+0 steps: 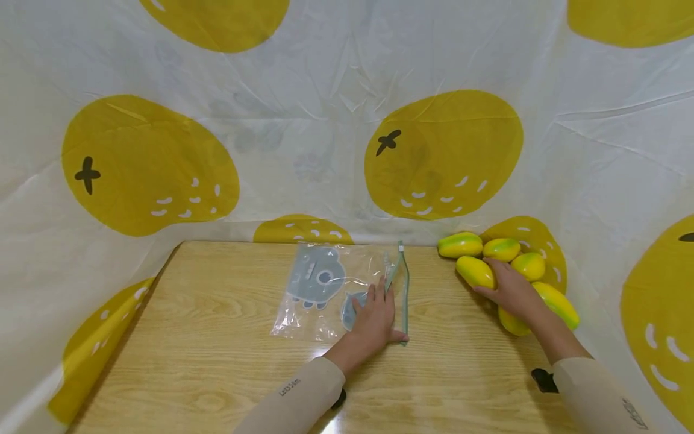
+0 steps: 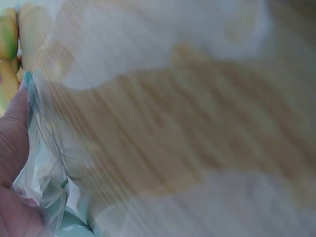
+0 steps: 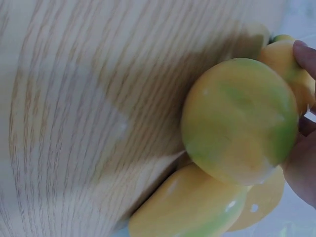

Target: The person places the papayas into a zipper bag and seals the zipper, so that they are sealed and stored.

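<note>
A clear zip bag [image 1: 360, 259] with a blue-grey cartoon print and a green zip edge [image 1: 405, 289] lies flat on the table. My left hand [image 1: 374, 319] rests over its mouth end, fingers extended along one zip strip and thumb stretched to the other, so the strips stand apart. In the left wrist view, crumpled film [image 2: 49, 163] lies beside the thumb. My right hand [image 1: 512, 289] grips a yellow-green papaya [image 1: 475, 272] at its right end, between thumb and fingers. In the right wrist view, another papaya [image 3: 242, 121] in the foreground hides part of that grip.
More papayas cluster around the right hand: one [image 1: 459, 245] at the back edge, others [image 1: 501, 249] behind the hand, and one [image 1: 557, 304] by the wrist. The wooden table [image 1: 217, 367] is bordered by a white cloth [image 1: 303, 150] printed with yellow fruit.
</note>
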Motion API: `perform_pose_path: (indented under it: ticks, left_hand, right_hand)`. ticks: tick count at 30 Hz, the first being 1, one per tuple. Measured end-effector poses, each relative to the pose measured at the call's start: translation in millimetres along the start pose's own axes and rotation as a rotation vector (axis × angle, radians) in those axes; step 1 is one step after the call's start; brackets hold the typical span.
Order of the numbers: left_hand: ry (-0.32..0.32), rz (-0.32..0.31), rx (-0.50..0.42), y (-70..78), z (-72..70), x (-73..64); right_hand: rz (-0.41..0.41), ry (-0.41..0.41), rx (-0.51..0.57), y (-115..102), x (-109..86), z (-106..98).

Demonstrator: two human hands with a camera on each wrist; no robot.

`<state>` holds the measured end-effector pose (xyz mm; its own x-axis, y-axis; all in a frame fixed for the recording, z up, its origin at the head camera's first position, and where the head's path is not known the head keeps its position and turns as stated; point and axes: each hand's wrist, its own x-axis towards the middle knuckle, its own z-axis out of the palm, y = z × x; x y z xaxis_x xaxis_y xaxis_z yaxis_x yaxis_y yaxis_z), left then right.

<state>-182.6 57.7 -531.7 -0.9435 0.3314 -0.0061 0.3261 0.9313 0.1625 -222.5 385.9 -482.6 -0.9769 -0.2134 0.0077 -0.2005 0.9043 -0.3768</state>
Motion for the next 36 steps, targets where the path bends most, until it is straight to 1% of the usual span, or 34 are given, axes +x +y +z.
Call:
perform_pose_path:
  ticks: [4,6,12,18,24,27,31,34,36]
  left_hand:
    - [-0.002,0.005,-0.008,-0.4,0.2,-0.5]
    - [-0.003,0.007,-0.006,-0.5,1.0,-0.7]
    - [0.004,0.010,-0.015,-1.1,4.3,-0.7]
    - [0.002,0.003,-0.029,-1.6,5.3,0.1]
    - [-0.004,0.000,-0.020,-2.0,5.2,0.6]
    - [-0.005,0.006,0.000,-1.8,3.9,0.5]
    - [0.003,0.011,0.011,-1.6,2.9,0.7]
    - [0.000,0.012,0.007,-1.7,4.0,0.8]
    - [-0.005,0.012,0.007,-1.6,4.9,0.4]
  right_hand:
    - [-0.005,0.002,0.051,-7.5,-3.2,-4.8]
    - [-0.029,0.020,0.074,-10.4,-4.4,-5.9]
    - [-0.109,0.087,0.132,-18.8,-9.2,-3.5]
    - [-0.134,0.121,0.162,-29.0,-12.0,1.2]
    - [-0.133,0.089,0.216,-36.6,-11.2,8.0]
    - [-0.145,0.088,0.222,-39.9,-10.2,12.4]
    - [-0.179,0.100,0.251,-47.4,-8.5,18.6]
    - [-0.189,0.075,0.290,-54.9,-7.5,23.2]
    - [-0.188,0.050,0.297,-60.5,-7.1,26.5]
